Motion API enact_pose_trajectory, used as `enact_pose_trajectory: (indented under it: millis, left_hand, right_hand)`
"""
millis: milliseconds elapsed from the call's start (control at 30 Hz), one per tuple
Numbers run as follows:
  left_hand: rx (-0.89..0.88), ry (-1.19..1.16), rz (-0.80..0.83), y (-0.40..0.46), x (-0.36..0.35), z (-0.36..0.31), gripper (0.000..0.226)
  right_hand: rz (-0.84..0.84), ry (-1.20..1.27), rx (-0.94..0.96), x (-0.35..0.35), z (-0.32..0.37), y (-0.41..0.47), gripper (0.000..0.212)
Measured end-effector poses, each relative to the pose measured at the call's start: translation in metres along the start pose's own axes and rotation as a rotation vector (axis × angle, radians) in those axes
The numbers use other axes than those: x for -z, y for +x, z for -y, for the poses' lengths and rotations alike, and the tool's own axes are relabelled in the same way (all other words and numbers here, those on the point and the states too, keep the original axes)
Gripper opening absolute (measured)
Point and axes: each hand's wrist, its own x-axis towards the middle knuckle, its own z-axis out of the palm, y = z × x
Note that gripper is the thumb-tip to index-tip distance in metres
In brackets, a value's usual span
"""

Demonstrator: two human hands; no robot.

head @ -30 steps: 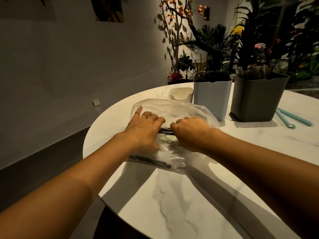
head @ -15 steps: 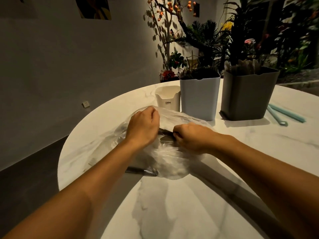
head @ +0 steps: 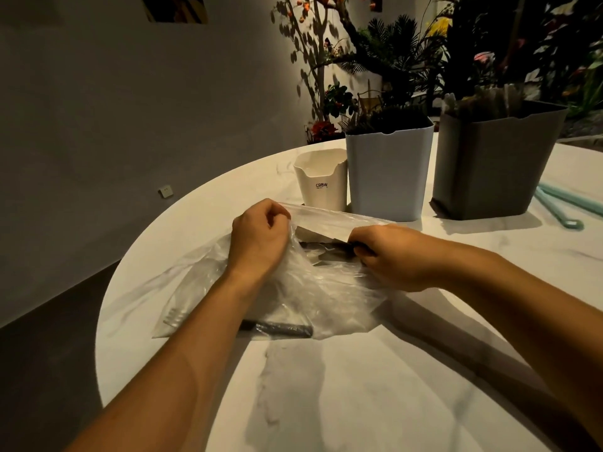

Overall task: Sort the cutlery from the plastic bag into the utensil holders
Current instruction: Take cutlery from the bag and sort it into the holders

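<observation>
A clear plastic bag [head: 329,298] lies on the round marble table [head: 359,386] with cutlery inside: a fork [head: 174,316] at its left end and a dark handle [head: 284,329] along its near edge. My left hand [head: 257,243] pinches the bag's upper film and lifts it. My right hand [head: 388,256] grips the bag's opening on the right, fingers curled round a dark piece inside. Behind the bag stand three holders: a small white one [head: 321,181], a pale blue one [head: 388,174] and a grey one [head: 489,164] with utensils in it.
Two light green utensils [head: 561,207] lie on the table right of the grey holder. Plants and flowers crowd the space behind the table. The table's rounded edge runs along the left, with dark floor below it.
My left hand went from lying on the bag to pinching its film and lifting it. The bag's mouth has opened wider between my hands. The bag has spread out to the left.
</observation>
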Motion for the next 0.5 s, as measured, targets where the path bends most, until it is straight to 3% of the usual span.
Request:
enact_pose_trajectory:
  millis: [100, 200, 267, 433, 500]
  left_hand:
    - [-0.018, 0.083, 0.057, -0.002, 0.003, 0.003, 0.019]
    - [-0.051, 0.197, -0.016, -0.005, 0.009, 0.002, 0.027]
    - [-0.027, 0.272, -0.057, -0.007, 0.012, 0.0, 0.016]
    - [0.058, 0.222, -0.015, -0.012, 0.01, -0.008, 0.049]
    - [0.073, 0.22, 0.032, -0.012, 0.008, -0.008, 0.034]
  right_hand:
    - [0.011, 0.004, -0.023, 0.006, 0.002, -0.006, 0.024]
    - [-0.022, 0.022, -0.031, 0.011, 0.003, -0.011, 0.021]
    - [-0.027, 0.038, -0.029, 0.012, 0.003, -0.013, 0.021]
    - [-0.018, 0.052, -0.062, 0.006, -0.001, -0.013, 0.025]
    - [-0.041, 0.05, -0.086, 0.006, -0.003, -0.012, 0.026]
